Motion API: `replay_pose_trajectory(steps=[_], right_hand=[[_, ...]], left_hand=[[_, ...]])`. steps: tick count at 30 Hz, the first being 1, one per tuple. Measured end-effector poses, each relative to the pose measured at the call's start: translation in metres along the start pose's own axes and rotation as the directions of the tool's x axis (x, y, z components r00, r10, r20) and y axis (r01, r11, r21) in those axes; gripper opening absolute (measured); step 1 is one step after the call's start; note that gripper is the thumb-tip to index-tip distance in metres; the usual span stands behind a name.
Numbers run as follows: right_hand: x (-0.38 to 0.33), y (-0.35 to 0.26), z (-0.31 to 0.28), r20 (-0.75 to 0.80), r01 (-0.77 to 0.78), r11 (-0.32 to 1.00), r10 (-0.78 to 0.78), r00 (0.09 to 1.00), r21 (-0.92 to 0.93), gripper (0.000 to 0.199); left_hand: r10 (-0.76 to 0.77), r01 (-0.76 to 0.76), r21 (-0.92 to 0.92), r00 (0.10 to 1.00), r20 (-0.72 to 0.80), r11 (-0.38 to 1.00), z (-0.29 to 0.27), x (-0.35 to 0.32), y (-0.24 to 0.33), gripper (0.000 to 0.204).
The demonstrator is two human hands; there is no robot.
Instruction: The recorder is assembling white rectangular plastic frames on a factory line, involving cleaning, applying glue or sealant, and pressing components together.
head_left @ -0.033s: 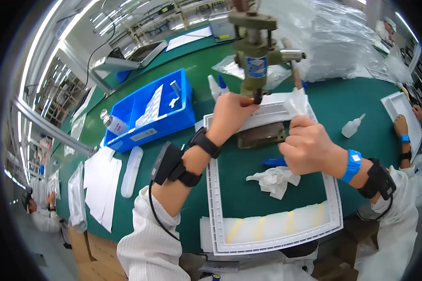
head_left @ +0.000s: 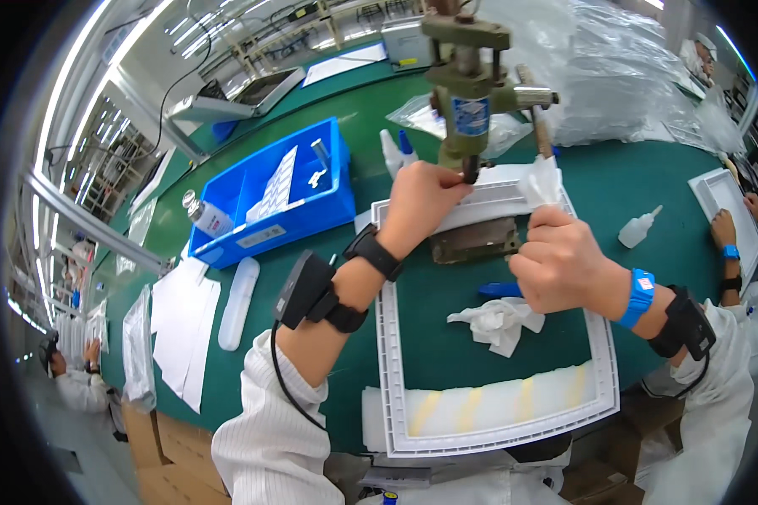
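A white rectangular frame (head_left: 388, 337) lies on the green table, its far side under the ram of a green hand press (head_left: 467, 109). At the tip of the ram, my left hand (head_left: 425, 202) is closed in a pinch; what its fingertips hold is hidden. My right hand (head_left: 564, 265) is wrapped round the press lever (head_left: 537, 126), whose lower end is covered in white wrapping (head_left: 541, 181). Behind the frame's far side sits the dark metal press base (head_left: 475, 241). Inside the frame lie a crumpled white tissue (head_left: 499, 326) and a blue object (head_left: 500, 289), partly covered by my right hand.
Left of the press stands a blue divided bin (head_left: 269, 198) holding a bottle (head_left: 209, 217) and small parts. A white squeeze bottle (head_left: 638, 227) is on the right. White foam (head_left: 497, 402) lies within the frame's near side. A co-worker's hands (head_left: 724, 229) are at far right.
The whole view has shifted slightly, with the scene a little farther right. Both hands keep their places at the ram and the lever.
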State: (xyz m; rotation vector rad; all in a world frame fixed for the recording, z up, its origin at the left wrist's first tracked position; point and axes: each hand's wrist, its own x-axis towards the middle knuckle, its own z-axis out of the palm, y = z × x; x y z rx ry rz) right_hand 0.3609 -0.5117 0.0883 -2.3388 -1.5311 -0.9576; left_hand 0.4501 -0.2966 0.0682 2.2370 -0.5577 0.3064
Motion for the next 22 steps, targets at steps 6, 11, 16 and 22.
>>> replay_pose_trajectory(steps=[6, 11, 16, 22], right_hand=[[-0.001, 0.002, 0.003, 0.015, 0.031, 0.999, -0.031, 0.999, -0.032, 0.016], [0.002, 0.002, -0.001, 0.062, 0.014, 0.998, -0.011, 0.998, -0.055, 0.014], [0.006, -0.004, 0.0, 0.096, 0.006, 0.998, 0.001, 0.995, -0.069, 0.014], [0.006, -0.001, -0.003, 0.104, 0.018, 0.997, -0.01, 0.995, -0.078, 0.014]], left_hand=[[-0.056, 0.056, -0.014, 0.998, -0.01, 0.998, 0.004, 0.0, 0.002, 0.025], [-0.036, 0.035, -0.012, 0.999, -0.04, 0.999, 0.005, 0.002, 0.002, 0.023], [-0.026, 0.021, -0.059, 0.996, -0.084, 0.998, 0.01, -0.002, -0.004, 0.022], [-0.046, 0.043, -0.039, 0.996, -0.073, 0.998, 0.01, -0.001, 0.003, 0.02]])
